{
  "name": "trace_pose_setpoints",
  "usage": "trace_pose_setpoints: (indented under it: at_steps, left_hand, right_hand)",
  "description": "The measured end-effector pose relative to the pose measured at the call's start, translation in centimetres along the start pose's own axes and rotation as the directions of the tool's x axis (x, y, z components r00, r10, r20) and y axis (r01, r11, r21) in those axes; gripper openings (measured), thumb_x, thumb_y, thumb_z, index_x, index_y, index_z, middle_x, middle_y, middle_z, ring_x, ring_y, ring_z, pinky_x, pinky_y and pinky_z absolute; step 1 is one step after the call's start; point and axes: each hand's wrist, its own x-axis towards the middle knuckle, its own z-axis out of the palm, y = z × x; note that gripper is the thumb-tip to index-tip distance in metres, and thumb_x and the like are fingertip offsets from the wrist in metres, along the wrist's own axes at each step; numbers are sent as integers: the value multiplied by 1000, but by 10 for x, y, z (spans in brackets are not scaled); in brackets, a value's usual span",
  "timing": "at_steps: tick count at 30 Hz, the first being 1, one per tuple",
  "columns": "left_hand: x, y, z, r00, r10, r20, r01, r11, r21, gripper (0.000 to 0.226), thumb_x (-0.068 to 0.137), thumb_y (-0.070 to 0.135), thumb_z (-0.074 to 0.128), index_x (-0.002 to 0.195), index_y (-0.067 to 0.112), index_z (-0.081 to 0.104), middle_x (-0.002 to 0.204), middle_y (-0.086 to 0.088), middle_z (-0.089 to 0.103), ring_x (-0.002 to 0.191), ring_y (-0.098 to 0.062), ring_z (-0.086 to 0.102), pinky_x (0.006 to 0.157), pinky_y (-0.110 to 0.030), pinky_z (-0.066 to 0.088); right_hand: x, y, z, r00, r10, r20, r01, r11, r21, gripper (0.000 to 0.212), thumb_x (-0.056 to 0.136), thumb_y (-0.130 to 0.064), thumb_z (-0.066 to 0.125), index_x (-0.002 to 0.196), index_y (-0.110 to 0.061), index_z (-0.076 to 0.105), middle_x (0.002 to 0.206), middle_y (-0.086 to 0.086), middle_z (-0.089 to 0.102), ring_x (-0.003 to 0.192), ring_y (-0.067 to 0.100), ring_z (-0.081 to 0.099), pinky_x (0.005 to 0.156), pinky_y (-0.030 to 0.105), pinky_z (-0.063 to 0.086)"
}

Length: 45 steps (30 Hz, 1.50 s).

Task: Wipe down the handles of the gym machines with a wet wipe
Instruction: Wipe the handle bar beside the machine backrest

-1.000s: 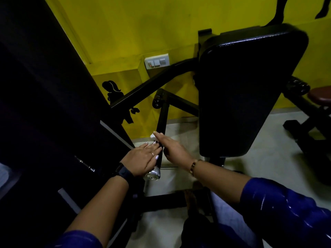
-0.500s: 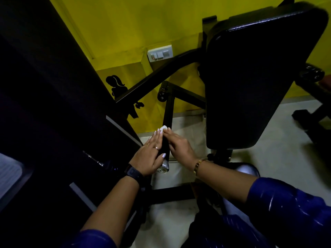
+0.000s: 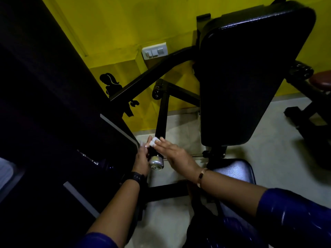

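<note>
1. Closest in, two arms in shiny blue sleeves reach out to one handle of the big black gym machine [image 3: 250,72]
2. The left hand [image 3: 141,158] lies along the left side of the short black handle with a shiny silver end cap [image 3: 156,164]. Its fingers [image 3: 146,145] reach up to the wipe, but I cannot tell if they wrap round the handle or just rest on it
3. The right hand [image 3: 176,154] is on the other side. Its fingers [image 3: 163,141] are laid out straight and press the small white wet wipe [image 3: 154,141] on the handle, not gripping it
4. The wipe sits high on the grip, away from the silver cap, so I think this handle is only partly cleaned
5. Farther back, another black round bar end [image 3: 157,91] sticks out near the yellow wall. No wipe is near it, so it looks not done yet
6. Farthest off on the right is a second machine with a round brown seat [image 3: 320,81]. I think most of the job is left
</note>
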Motion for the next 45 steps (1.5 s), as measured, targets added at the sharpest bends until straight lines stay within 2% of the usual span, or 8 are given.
trace_pose_setpoints:
  at_steps: [4, 8, 15, 22, 30, 36, 42, 45]
  left_hand:
    - [1, 5, 8, 984, -167, -63, 136, 931, -340, 90, 92, 69, -3, 149, 11, 36, 153, -13, 37, 144, -31, 28, 119, -51, 19]
    - [-7, 6, 8, 967, -230, -113, 139, 840, -524, 98, 87, 77, 4, 145, 8, 41, 141, -22, 49, 134, -36, 44, 111, -48, 34]
    - [-15, 11, 13, 968, -229, -103, 141, 836, -531, 97, 88, 77, 6, 145, 5, 39, 141, -24, 48, 126, -36, 49, 97, -44, 41]
    - [-12, 5, 14, 971, -207, -123, 131, 882, -453, 90, 91, 72, 5, 145, 10, 41, 149, -17, 41, 135, -33, 42, 112, -44, 31]
    - [-16, 8, 21, 973, -198, -121, 124, 883, -452, 78, 96, 63, 10, 147, 12, 40, 152, -11, 39, 138, -29, 39, 114, -45, 31]
    - [-12, 14, 18, 971, -232, -62, 167, 837, -520, 76, 97, 61, 13, 148, 9, 35, 154, -14, 36, 139, -33, 38, 114, -43, 29]
    - [-17, 7, 9, 968, -233, -95, 168, 879, -445, 85, 92, 71, 12, 141, 11, 48, 141, -22, 49, 125, -34, 52, 108, -44, 39]
    - [-18, 8, 3, 963, -260, -62, 200, 855, -479, 89, 91, 71, 7, 144, 8, 43, 140, -18, 50, 119, -30, 55, 95, -38, 45]
  right_hand:
    - [19, -6, 0, 997, 79, -8, -79, 996, -32, 61, 75, 15, 61, 130, -11, 59, 138, 8, 54, 134, 23, 42, 100, 38, 45]
    - [-9, -23, 5, 995, 45, -85, -40, 998, 55, 56, 77, 13, 57, 129, -9, 60, 137, 9, 55, 133, 13, 41, 109, 26, 37]
    - [-14, -33, -2, 1000, -11, 26, 10, 999, 54, 48, 85, -2, 42, 129, -7, 60, 137, 11, 55, 133, 21, 45, 107, 26, 38]
    - [-34, -37, -12, 991, -91, 96, 89, 996, 28, 53, 84, -5, 35, 133, -11, 56, 143, 6, 50, 136, 18, 42, 108, 25, 37]
    - [-36, -47, -3, 992, 127, 21, -129, 983, 133, 58, 84, -8, 30, 138, -1, 49, 147, 12, 42, 138, 23, 38, 114, 27, 28]
    - [-47, -56, -5, 975, -220, -12, 218, 972, -86, 41, 102, -7, 28, 132, 0, 56, 139, 14, 52, 134, 21, 44, 111, 35, 37]
    - [-20, -51, 5, 979, -202, 10, 200, 958, -206, 40, 98, -3, 32, 127, 2, 59, 134, 18, 56, 131, 31, 47, 109, 43, 38]
    - [-12, -38, 0, 913, -387, 130, 408, 866, -289, 37, 102, -4, 32, 123, 0, 62, 133, 16, 58, 131, 30, 47, 111, 43, 37]
